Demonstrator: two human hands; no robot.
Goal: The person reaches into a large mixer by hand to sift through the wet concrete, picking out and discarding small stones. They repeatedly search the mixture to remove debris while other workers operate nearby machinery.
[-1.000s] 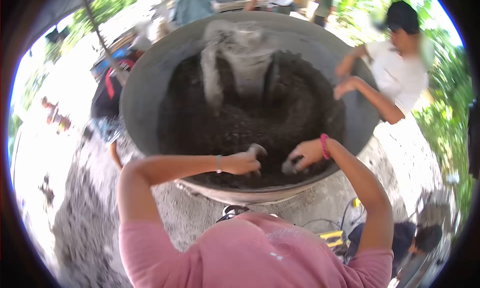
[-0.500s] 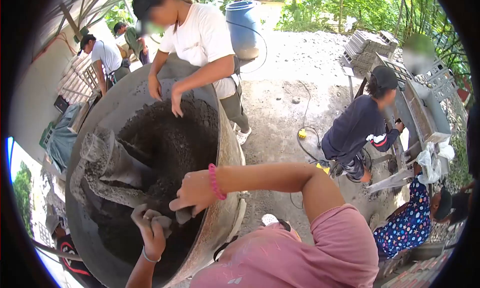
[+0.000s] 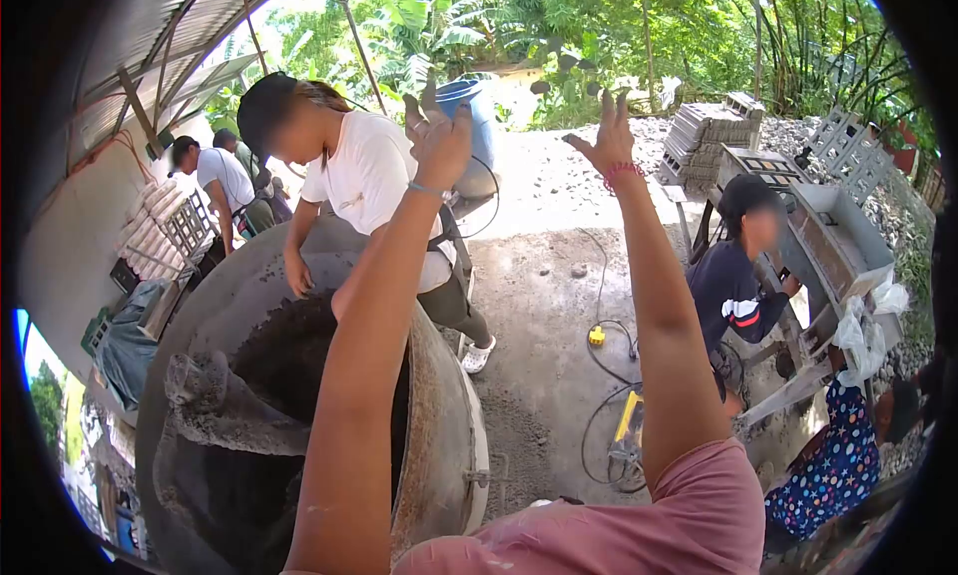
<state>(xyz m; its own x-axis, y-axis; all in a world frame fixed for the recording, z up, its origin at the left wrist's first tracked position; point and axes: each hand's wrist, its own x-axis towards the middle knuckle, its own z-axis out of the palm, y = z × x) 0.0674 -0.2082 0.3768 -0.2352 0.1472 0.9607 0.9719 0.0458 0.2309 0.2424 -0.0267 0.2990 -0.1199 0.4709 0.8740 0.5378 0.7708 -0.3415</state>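
Note:
Both my arms are stretched up and forward, away from the drum. My left hand point(image 3: 439, 141), with a thin band at its wrist, is raised in front of the blue barrel point(image 3: 479, 181), fingers apart. To its right, my right hand point(image 3: 607, 141), wearing a pink wristband, is open with fingers spread. Several dark lumps point(image 3: 568, 63) hang in the air between and beyond my hands, touching neither. Below my left arm stands the large round mixing drum point(image 3: 439, 415), with dark damp mix point(image 3: 289, 351) inside and a crusted mixing blade point(image 3: 225, 410).
A co-worker in a white shirt point(image 3: 369, 171) leans over the drum's far rim. Another in dark clothing point(image 3: 733, 276) works at a metal block machine point(image 3: 838, 236) on the right. Cables and a yellow plug point(image 3: 597, 335) lie on the ground. Stacked blocks point(image 3: 709, 141) stand behind.
Both my hands have risen out of the drum, up and forward, and opened. The lumps they held are gone from them, and dark lumps are now in the air. My view has tilted up.

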